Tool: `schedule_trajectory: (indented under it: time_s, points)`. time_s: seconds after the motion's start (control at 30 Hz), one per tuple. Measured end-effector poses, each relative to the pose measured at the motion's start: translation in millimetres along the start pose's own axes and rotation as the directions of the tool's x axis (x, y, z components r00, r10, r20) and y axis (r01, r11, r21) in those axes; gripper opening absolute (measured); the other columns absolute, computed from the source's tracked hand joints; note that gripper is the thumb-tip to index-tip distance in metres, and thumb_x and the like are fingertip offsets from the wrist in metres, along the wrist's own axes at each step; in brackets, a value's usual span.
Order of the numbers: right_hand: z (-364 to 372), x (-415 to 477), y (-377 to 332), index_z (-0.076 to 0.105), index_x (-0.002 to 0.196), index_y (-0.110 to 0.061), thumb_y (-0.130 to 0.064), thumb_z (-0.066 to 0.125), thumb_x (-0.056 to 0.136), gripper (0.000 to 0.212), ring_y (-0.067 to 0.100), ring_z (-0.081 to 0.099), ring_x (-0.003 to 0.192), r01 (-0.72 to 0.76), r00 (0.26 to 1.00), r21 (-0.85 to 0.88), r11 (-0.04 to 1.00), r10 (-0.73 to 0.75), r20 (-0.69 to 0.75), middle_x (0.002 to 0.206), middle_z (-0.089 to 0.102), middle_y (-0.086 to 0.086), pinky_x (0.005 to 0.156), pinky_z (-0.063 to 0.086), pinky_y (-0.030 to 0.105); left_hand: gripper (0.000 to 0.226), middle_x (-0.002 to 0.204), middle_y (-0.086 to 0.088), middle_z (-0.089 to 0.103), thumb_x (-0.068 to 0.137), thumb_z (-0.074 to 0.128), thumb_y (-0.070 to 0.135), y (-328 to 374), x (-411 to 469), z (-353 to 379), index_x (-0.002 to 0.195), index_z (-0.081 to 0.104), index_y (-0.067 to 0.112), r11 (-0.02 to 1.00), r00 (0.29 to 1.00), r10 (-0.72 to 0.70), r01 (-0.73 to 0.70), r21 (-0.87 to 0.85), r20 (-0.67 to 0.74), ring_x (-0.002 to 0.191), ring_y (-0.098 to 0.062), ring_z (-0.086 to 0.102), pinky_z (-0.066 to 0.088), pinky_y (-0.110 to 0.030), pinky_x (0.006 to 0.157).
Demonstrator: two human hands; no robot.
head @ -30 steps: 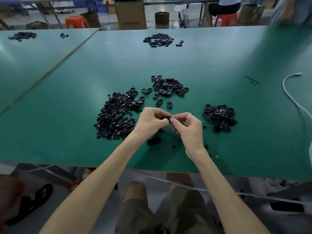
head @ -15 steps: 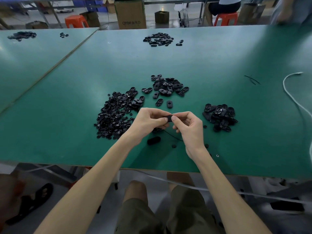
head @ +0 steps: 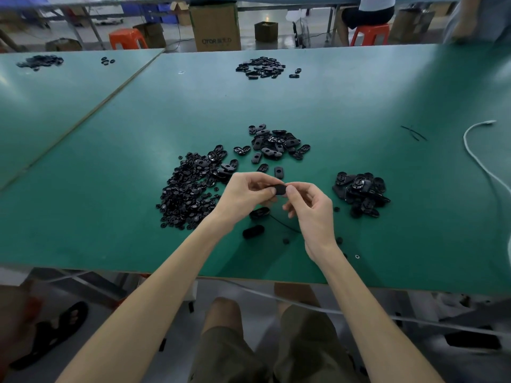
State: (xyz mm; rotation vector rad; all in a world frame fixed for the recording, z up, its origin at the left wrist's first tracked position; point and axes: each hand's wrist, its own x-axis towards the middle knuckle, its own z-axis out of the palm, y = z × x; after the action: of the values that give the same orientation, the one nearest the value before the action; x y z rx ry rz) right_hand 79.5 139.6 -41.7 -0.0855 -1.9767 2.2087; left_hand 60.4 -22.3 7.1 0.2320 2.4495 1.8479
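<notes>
Above the green table [head: 116, 217], my left hand [head: 246, 193] and my right hand [head: 312, 208] meet around a small black oval plastic part [head: 279, 189]. Both pinch it between thumb and fingertips, left from the left end, right from the right end. Much of the part is hidden by my fingers. A heap of tiny black round pieces [head: 188, 192] lies just left of my hands. Black oval shells form a pile [head: 276, 143] behind them and another pile [head: 360, 193] to the right. Two loose oval parts [head: 253, 232] lie under my hands.
A white cable [head: 478, 158] curls along the table's right side. A far pile of black parts [head: 261, 68] sits near the back edge, another [head: 40, 62] on the left table. Cardboard boxes [head: 215, 26], orange stools and seated people stand beyond. The table's front edge runs just below my wrists.
My hands have stayed joined on the part and drifted slightly away from me. My right fingers have loosened and spread a little.
</notes>
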Motion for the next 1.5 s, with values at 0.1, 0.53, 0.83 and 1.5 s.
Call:
schedule_trajectory:
  time_s: [0.1,0.53,0.83,1.5]
  points:
    - [1.1,1.1,0.2,0.069,0.109,-0.015,-0.015,0.060,0.106,0.010,0.011,0.070,0.072,-0.018,1.000,-0.015,1.000,0.018,-0.015,0.089,0.078,-0.002,0.064,0.054,0.025,0.018,0.079,-0.008,0.075,0.095,0.068,-0.001,14.0,11.5,4.5,0.108,0.078,0.006,0.998,0.999,0.048,-0.047,0.052,-0.018,0.069,-0.010,0.067,0.057,-0.024,0.067]
    - [2.5,1.9,-9.9,0.061,0.081,-0.008,0.003,0.049,0.097,0.023,0.002,0.048,0.050,-0.106,0.994,-0.111,0.988,0.104,-0.026,0.059,0.058,-0.007,0.050,0.039,0.015,0.019,0.080,-0.002,0.078,0.092,0.069,0.002,55.5,61.5,97.4,0.108,0.077,0.007,0.974,0.969,0.069,-0.117,0.193,0.235,0.065,-0.005,0.070,0.050,-0.017,0.060]
    - [2.9,-0.9,-7.2,0.066,0.091,-0.002,-0.004,0.058,0.103,0.014,0.009,0.055,0.058,-0.034,0.999,-0.051,0.998,0.035,0.019,0.065,0.065,-0.006,0.057,0.045,0.023,0.024,0.090,0.006,0.072,0.098,0.059,0.003,31.1,70.0,75.7,0.106,0.078,0.015,0.949,0.988,0.149,-0.131,0.287,-0.042,0.073,-0.009,0.067,0.054,-0.023,0.076]
    - [3.0,-0.6,-2.1,0.070,0.103,-0.009,-0.005,0.059,0.103,0.012,0.012,0.067,0.069,-0.011,1.000,-0.042,0.999,0.012,0.019,0.083,0.075,0.002,0.062,0.053,0.024,0.027,0.106,-0.001,0.052,0.092,0.071,0.045,-13.5,41.9,8.5,0.104,0.069,0.021,0.567,0.995,0.095,-0.083,0.819,0.035,0.112,-0.022,0.046,0.023,-0.037,0.102]
